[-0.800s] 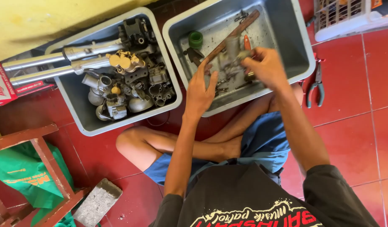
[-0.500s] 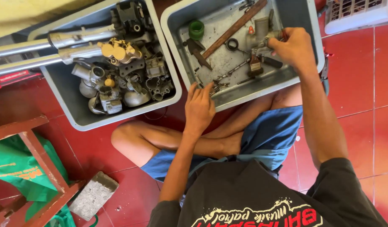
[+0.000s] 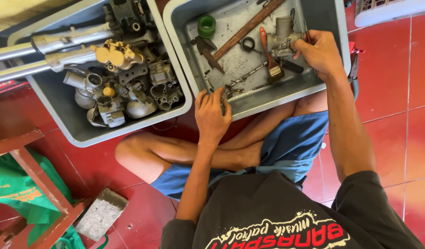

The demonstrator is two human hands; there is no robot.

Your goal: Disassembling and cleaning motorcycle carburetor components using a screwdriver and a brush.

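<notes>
Carburetor [image 3: 282,38], upper right: heavy, rigid, oily cast metal. Right hand [image 3: 319,51] closed on its body; left hand [image 3: 212,115] loose, empty.

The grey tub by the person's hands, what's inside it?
Inside the grey tub: a green ring, a long wooden stick, a brush, thin metal tools. The right hand holds a metal carburettor. What lies under the left hand is hidden.
</notes>
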